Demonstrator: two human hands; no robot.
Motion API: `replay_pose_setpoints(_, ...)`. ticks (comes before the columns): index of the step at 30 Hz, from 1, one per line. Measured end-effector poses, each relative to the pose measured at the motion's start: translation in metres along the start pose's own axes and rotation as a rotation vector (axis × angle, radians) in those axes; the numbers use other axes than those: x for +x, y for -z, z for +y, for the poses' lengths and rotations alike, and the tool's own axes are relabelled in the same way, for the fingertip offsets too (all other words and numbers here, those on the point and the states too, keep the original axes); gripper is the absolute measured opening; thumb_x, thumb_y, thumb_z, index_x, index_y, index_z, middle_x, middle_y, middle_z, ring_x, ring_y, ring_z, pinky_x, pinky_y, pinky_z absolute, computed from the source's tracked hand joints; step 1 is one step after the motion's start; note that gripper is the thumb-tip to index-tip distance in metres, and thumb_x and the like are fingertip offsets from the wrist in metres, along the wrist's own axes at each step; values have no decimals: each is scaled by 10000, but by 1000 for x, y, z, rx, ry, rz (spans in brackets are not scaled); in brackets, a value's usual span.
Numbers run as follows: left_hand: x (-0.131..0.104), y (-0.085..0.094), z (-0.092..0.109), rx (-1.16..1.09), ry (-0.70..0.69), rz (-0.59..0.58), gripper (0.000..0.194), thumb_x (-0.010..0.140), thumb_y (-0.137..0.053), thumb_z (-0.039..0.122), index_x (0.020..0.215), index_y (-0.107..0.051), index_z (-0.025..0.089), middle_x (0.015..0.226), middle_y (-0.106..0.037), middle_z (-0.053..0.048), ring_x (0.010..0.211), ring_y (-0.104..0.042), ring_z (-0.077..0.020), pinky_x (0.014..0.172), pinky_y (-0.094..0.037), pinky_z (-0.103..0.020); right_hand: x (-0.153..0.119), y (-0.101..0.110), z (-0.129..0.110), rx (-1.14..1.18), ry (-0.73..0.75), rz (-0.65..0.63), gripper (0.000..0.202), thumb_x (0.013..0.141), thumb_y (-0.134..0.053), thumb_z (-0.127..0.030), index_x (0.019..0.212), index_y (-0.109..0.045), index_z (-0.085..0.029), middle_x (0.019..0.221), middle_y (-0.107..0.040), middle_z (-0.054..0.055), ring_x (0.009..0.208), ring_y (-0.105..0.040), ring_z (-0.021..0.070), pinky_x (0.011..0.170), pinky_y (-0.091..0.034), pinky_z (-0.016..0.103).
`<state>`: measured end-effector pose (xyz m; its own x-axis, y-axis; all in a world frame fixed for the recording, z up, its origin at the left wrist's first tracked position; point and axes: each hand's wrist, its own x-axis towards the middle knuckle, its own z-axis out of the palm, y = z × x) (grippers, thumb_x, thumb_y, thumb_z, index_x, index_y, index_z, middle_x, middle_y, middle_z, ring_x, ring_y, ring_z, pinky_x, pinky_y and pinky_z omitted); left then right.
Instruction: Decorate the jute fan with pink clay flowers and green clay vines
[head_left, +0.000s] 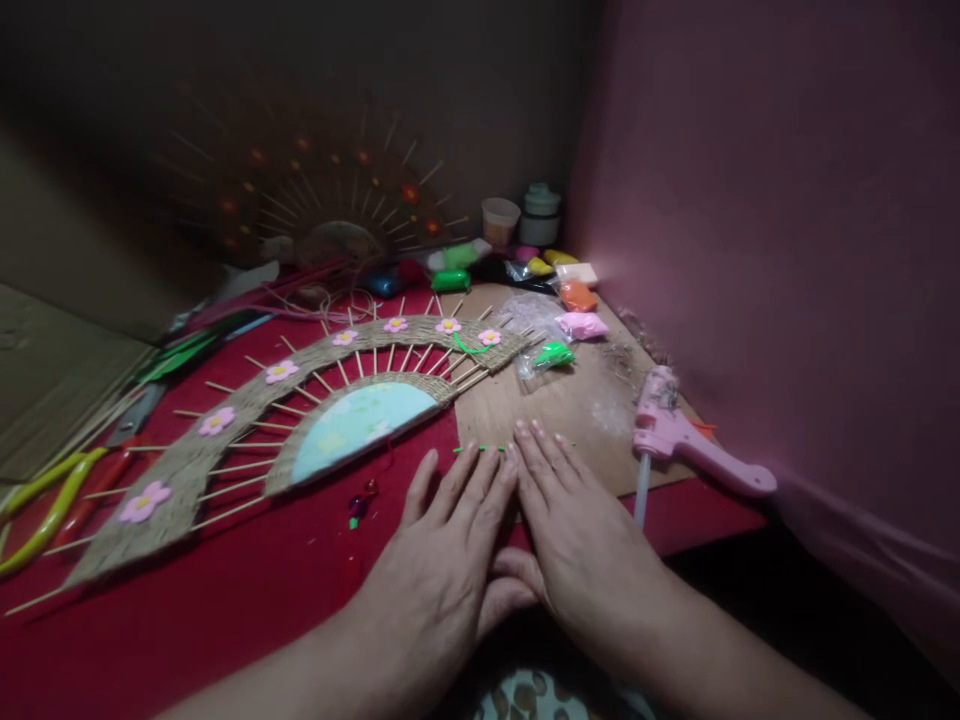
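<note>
My left hand [454, 540] and my right hand [574, 520] lie flat side by side on a thin wooden board [495, 400], fingers stretched forward. Under their fingertips runs a thin green clay strand [466, 449]; its ends stick out on both sides. To the left rests a fan-shaped piece of woven twine and sticks [247, 410], with pink clay flowers [281, 371] along its band. A curved green strand [472, 347] joins two of the flowers at its right end. A packet of bright green clay [553, 354] lies beyond my fingers.
A pink glue gun [694, 445] lies at the board's right edge. Orange clay [577, 296] and pink clay [582, 326] packets sit at the back. Yellow-handled pliers [56, 505] and scissors [133, 420] are at far left. Another decorated fan [330, 200] leans against the back wall.
</note>
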<state>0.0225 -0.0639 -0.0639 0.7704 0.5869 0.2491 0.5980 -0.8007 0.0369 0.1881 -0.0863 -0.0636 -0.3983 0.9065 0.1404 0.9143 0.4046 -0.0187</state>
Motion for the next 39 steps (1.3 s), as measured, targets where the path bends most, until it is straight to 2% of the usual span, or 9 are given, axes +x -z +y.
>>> replay_pose_setpoints(8,11,9,-18,2,62,-42,697,890,-379,553,1411,-287,99,1411,-425,-172,1338,-315,-324,1084,-190,-537,17,9,12,26,-99,-24,796,869,-349,-606,1381,-351,4,1458,-255,239,1368,-166,354,1112,-213,487)
replay_pose_setpoints(11,5,18,-25,17,66,-4,656,914,-380,485,1421,-225,98,1405,-423,-188,1319,-342,-316,1066,-232,-541,9,14,20,-7,-114,23,798,860,-355,-619,1383,-362,-16,1460,-260,231,1361,-203,357,1099,-236,503)
replay_pose_setpoints(14,-1,27,-32,18,132,49,580,933,-385,389,1404,-225,91,1320,-491,-193,1205,-451,-308,983,-355,-511,-6,19,31,-72,-152,100,810,857,-393,-600,1363,-373,31,1443,-288,256,1351,-230,375,1087,-262,509)
replay_pose_setpoints(17,1,32,-40,13,171,66,467,934,-399,308,1343,-344,91,1189,-555,-169,1043,-516,-279,875,-445,-443,-14,21,42,-117,-152,133,704,889,-411,-494,1326,-422,58,1410,-360,265,1336,-275,378,1080,-285,502)
replay_pose_setpoints(20,10,31,-49,29,141,49,306,941,-375,245,1171,-528,114,1048,-578,-128,927,-527,-243,788,-472,-385,-12,21,49,-141,-134,139,535,905,-394,-327,1296,-482,29,1373,-442,233,1305,-350,359,1065,-323,487)
replay_pose_setpoints(22,16,28,-53,59,143,16,257,940,-377,227,1056,-588,136,949,-570,-99,854,-525,-225,713,-473,-350,-9,20,51,-140,-116,134,484,900,-384,-270,1273,-517,9,1341,-491,212,1278,-398,350,1051,-351,477)
replay_pose_setpoints(28,28,24,-50,177,111,-76,119,873,-483,133,858,-601,129,858,-542,-85,788,-499,-217,643,-448,-316,-6,18,53,-131,-99,105,436,898,-388,-221,1246,-554,-17,1295,-550,175,1239,-456,332,1044,-373,460)
replay_pose_setpoints(33,31,20,-50,237,48,-41,128,880,-462,131,888,-586,98,848,-560,-101,772,-488,-230,678,-456,-353,-8,18,53,-91,-107,107,422,891,-414,-207,1241,-559,-21,1287,-557,175,1234,-466,321,1045,-379,449)
replay_pose_setpoints(39,29,15,-52,143,-15,-27,186,897,-415,112,956,-589,83,861,-577,-106,800,-502,-233,710,-466,-360,-8,19,53,-10,-108,99,415,891,-422,-196,1236,-558,-9,1288,-551,191,1243,-454,326,1045,-375,466)
